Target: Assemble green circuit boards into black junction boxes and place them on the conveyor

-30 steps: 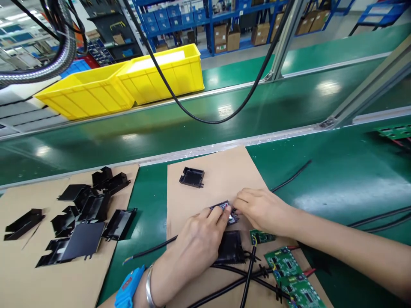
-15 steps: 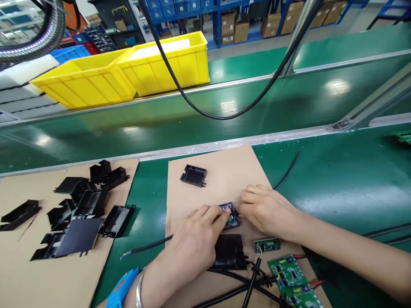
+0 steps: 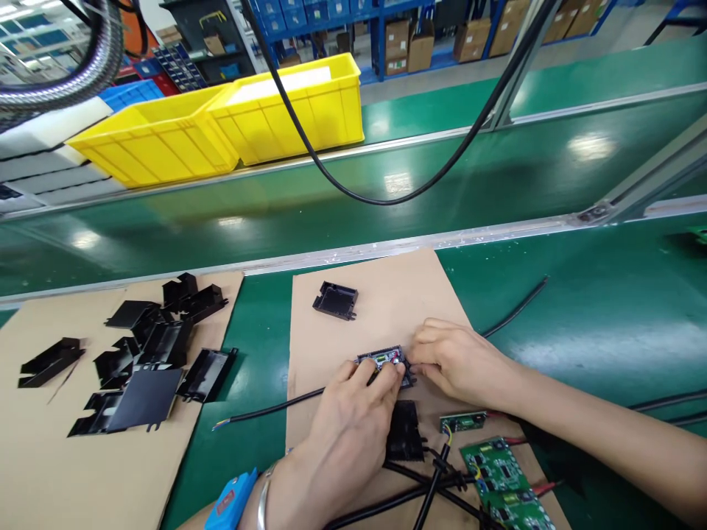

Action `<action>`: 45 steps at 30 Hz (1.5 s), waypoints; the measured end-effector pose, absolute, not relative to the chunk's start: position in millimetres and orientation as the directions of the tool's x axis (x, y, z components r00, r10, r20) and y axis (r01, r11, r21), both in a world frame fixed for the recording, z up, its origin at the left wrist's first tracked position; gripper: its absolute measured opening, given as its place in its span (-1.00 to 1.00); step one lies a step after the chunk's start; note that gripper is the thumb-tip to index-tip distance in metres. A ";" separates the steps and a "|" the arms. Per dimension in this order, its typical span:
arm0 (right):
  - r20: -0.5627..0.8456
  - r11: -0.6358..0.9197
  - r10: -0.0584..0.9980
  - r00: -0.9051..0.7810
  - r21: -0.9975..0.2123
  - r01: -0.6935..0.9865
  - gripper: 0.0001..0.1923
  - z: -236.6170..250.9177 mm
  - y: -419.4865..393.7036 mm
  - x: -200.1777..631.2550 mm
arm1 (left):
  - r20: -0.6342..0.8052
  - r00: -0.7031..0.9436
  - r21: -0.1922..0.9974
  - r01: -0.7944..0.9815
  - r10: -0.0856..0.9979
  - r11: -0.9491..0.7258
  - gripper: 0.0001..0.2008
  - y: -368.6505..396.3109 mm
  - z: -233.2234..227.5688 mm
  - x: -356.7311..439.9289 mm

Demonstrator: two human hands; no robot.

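small black module (image 3: 385, 358) half hidden, both hands covering it

Two hands work at the near middle of the centre cardboard sheet (image 3: 387, 294): the left hand (image 3: 347, 423) and the right hand (image 3: 461, 361). Two cardboard sheets lie on the green desk (image 3: 596, 309); the second sheet (image 3: 33, 456) sits at the left edge. Two yellow bins (image 3: 160, 140) (image 3: 298, 110) stand side by side at the far left. One lone black housing (image 3: 336, 300) lies toward the centre sheet's far edge. The heap of black plastic parts (image 3: 143, 353) holds too many overlapping pieces to count. Two green circuit boards, one small (image 3: 462, 421) and one larger (image 3: 497, 471), lie at the near right corner.
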State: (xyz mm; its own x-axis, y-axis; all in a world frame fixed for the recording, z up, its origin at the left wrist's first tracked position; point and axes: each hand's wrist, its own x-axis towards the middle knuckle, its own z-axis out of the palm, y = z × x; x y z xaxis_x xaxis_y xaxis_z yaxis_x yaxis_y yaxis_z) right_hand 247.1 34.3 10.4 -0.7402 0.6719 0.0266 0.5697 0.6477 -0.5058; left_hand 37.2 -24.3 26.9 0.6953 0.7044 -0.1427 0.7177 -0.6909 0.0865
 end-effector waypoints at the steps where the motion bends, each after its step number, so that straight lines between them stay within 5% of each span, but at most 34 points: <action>1: 0.022 0.638 0.676 -0.736 -0.519 0.570 -0.79 11.5 34.6 248.3 | -0.128 0.691 0.120 0.723 0.711 -0.681 -0.40 -23.2 28.5 34.8; 6: 0.024 0.609 0.695 -0.719 -0.552 0.570 -0.76 20.5 37.2 267.1 | 0.133 0.550 0.365 0.746 0.824 -0.557 -0.44 -20.6 40.9 1.5; 10: 0.024 0.628 0.708 -0.706 -0.478 0.614 -0.81 17.1 34.4 285.5 | 0.037 0.442 0.398 0.816 0.896 -0.419 -0.70 -29.2 39.6 -27.9; 14: 0.094 0.691 0.686 -0.722 -0.396 0.605 -0.81 16.1 36.2 290.7 | -0.032 0.415 0.360 0.853 0.909 -0.377 -0.87 -30.2 32.8 -41.6; 19: 0.336 0.748 0.663 -0.669 -0.251 0.615 -0.78 54.2 114.1 283.0 | 0.158 0.345 0.157 0.916 0.925 -0.368 -0.87 52.4 69.1 -45.0; 23: 0.310 0.559 0.808 -0.500 -0.139 0.817 -0.78 86.7 197.0 271.8 | 0.284 0.317 -0.043 0.947 0.905 -0.318 -0.82 145.0 96.1 -29.1; 25: 0.238 0.483 0.863 -0.444 -0.137 0.865 -0.71 91.8 200.1 270.3 | 0.301 0.329 -0.046 0.943 0.895 -0.330 -0.71 161.7 91.0 -20.9; 27: 0.095 0.531 0.846 -0.525 -0.245 0.811 -0.74 90.9 168.1 273.9 | 0.230 0.426 0.007 0.898 0.875 -0.440 -0.63 152.9 76.2 -18.7; 29: -0.140 0.579 0.702 -0.698 -0.458 0.674 -0.80 86.2 113.0 281.5 | 0.100 0.552 0.081 0.825 0.828 -0.560 -0.56 128.6 57.7 -23.4; 31: -0.381 0.480 0.532 -0.756 -0.600 0.640 -0.71 78.1 55.7 290.7 | 0.029 0.578 0.144 0.805 0.815 -0.576 -0.51 101.8 39.7 -30.8; 32: -0.435 0.428 0.532 -0.726 -0.602 0.674 -0.74 72.8 32.1 294.6 | 0.034 0.561 0.170 0.813 0.827 -0.558 -0.53 89.8 32.0 -33.7; 34: -0.434 0.410 0.589 -0.681 -0.566 0.715 -0.95 61.6 1.0 299.2 | 0.076 0.519 0.234 0.821 0.851 -0.522 -0.64 69.6 21.4 -34.2; 38: -0.281 0.397 0.697 -0.660 -0.615 0.681 -0.82 54.2 -6.7 291.1 | 0.097 0.547 0.350 0.763 0.831 -0.543 -0.67 32.5 27.8 -12.2; 41: -0.153 0.407 0.738 -0.657 -0.675 0.615 -0.79 64.0 5.1 276.2 | 0.128 0.505 0.548 0.681 0.854 -0.485 -0.58 4.6 49.9 12.1; 43: -0.101 0.388 0.773 -0.626 -0.706 0.593 -0.82 70.2 12.6 267.0 | 0.045 0.494 0.702 0.603 0.869 -0.379 -0.52 -9.0 62.8 25.2; 45: -0.092 0.329 0.805 -0.585 -0.753 0.570 -0.87 73.0 18.1 259.7 | -0.077 0.467 0.749 0.610 0.881 -0.257 -0.66 -15.9 69.9 33.9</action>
State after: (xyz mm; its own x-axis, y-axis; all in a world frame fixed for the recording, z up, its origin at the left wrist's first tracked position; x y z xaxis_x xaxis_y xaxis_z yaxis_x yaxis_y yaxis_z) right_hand 259.7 18.1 73.0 -0.5855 0.8054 -0.0920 0.5703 0.3286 -0.7529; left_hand 33.9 -15.9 69.9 0.4667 0.8810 -0.0773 0.6102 -0.2575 0.7492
